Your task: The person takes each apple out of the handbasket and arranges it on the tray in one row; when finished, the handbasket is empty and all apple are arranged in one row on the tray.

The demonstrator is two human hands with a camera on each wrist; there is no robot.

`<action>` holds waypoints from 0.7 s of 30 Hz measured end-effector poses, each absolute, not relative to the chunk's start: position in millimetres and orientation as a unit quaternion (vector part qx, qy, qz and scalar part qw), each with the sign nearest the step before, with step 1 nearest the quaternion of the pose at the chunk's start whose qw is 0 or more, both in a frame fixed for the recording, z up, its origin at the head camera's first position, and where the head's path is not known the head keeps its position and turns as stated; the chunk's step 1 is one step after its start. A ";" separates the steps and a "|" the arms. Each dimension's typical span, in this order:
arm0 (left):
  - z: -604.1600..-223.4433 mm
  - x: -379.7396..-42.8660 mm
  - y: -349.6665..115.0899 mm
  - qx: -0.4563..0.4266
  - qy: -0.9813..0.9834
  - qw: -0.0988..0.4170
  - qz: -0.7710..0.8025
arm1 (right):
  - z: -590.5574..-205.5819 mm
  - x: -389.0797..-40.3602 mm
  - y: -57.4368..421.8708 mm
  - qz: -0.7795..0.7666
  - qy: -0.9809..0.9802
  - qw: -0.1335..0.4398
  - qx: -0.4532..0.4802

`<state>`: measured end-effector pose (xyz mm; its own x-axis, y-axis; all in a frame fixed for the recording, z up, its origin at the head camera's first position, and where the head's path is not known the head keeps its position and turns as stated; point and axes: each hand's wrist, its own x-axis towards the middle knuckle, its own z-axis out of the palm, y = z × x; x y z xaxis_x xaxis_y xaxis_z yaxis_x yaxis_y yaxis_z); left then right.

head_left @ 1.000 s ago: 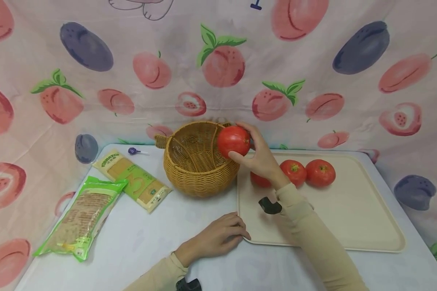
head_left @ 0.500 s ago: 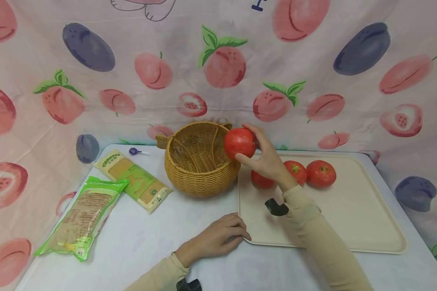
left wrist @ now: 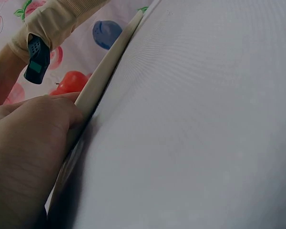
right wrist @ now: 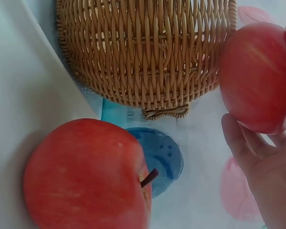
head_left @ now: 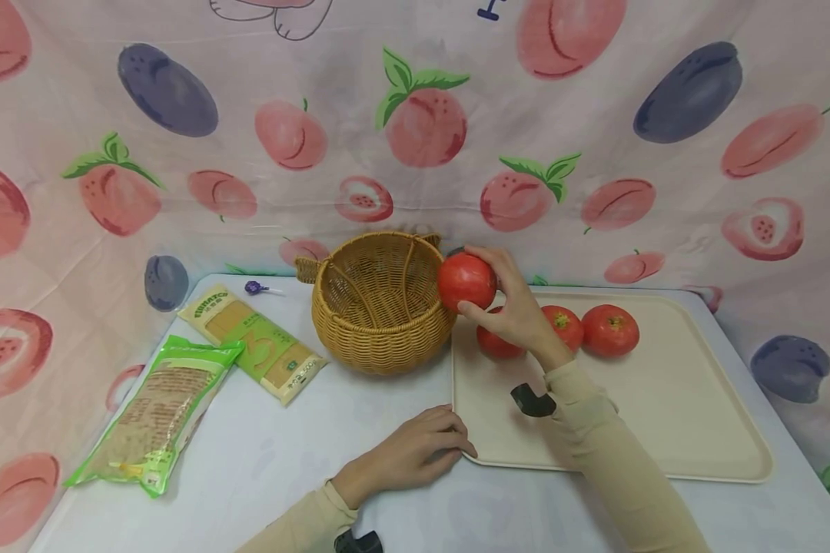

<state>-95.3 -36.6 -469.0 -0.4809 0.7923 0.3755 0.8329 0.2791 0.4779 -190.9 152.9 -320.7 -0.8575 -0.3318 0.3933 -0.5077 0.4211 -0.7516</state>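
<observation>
My right hand (head_left: 519, 311) grips a red apple (head_left: 467, 283) beside the right rim of the wicker basket (head_left: 380, 349). Thumb and fingers wrap the fruit's sides; the right wrist view shows this held apple (right wrist: 257, 76) close to the woven wall. Three more red apples, one of them at the right end (head_left: 610, 330), sit in a row on the beige tray (head_left: 671, 415). The leftmost is partly covered by my hand. At the tray's front left corner my left hand (head_left: 415, 449) holds the rim, its fingers over the edge in the left wrist view.
Left of the basket lie a yellow-green noodle packet (head_left: 252, 342), a green-edged bag (head_left: 155, 415) of brown contents and a purple lollipop (head_left: 253, 287). A fruit-printed cloth (head_left: 415, 192) hangs just behind the table. The basket interior holds nothing visible.
My right hand has moved right and slightly down with the apple, from over the basket's rim to beside it. The left hand has stayed at the tray corner.
</observation>
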 end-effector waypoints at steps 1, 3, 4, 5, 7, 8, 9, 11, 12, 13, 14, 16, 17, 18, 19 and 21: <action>-469.1 -95.4 -36.6 -0.508 -0.799 0.031 -0.319 | -321.5 -190.6 153.6 0.476 -0.838 0.092 0.249; -469.3 -95.4 -36.5 -0.508 -0.800 0.031 -0.319 | -322.8 -189.8 154.9 0.477 -0.839 0.091 0.246; -469.5 -95.4 -36.5 -0.509 -0.800 0.032 -0.317 | -323.5 -189.4 155.7 0.477 -0.840 0.091 0.241; -469.4 -95.3 -36.5 -0.509 -0.800 0.033 -0.316 | -324.3 -189.1 156.5 0.476 -0.842 0.091 0.238; -469.5 -95.2 -36.7 -0.510 -0.800 0.033 -0.316 | -326.0 -188.5 158.4 0.478 -0.843 0.088 0.230; -469.6 -95.1 -36.8 -0.510 -0.800 0.033 -0.315 | -326.9 -188.2 159.5 0.479 -0.844 0.086 0.225; -469.7 -95.0 -36.9 -0.510 -0.800 0.033 -0.315 | -327.9 -187.9 160.5 0.480 -0.845 0.083 0.220; -469.9 -94.9 -37.1 -0.511 -0.800 0.033 -0.314 | -330.2 -187.6 162.7 0.485 -0.846 0.075 0.210; -470.2 -94.9 -37.1 -0.512 -0.799 0.034 -0.313 | -331.1 -187.2 163.7 0.489 -0.845 0.070 0.205; -470.2 -94.9 -37.1 -0.512 -0.799 0.035 -0.313 | -332.2 -187.0 164.6 0.493 -0.844 0.065 0.200; -470.1 -95.0 -37.1 -0.512 -0.799 0.035 -0.312 | -333.2 -186.6 165.5 0.499 -0.842 0.060 0.195; -470.1 -95.2 -37.0 -0.512 -0.799 0.036 -0.312 | -335.1 -186.1 167.3 0.515 -0.834 0.052 0.190; -470.0 -95.4 -37.0 -0.512 -0.799 0.036 -0.312 | -335.8 -185.7 168.1 0.522 -0.831 0.051 0.188; -469.8 -95.4 -37.0 -0.512 -0.799 0.036 -0.313 | -336.5 -185.4 168.9 0.528 -0.827 0.049 0.187; -469.6 -95.5 -37.1 -0.512 -0.799 0.036 -0.312 | -337.2 -185.0 169.7 0.533 -0.824 0.047 0.185; -469.4 -95.8 -37.1 -0.512 -0.799 0.036 -0.313 | -338.6 -184.5 171.3 0.540 -0.820 0.046 0.182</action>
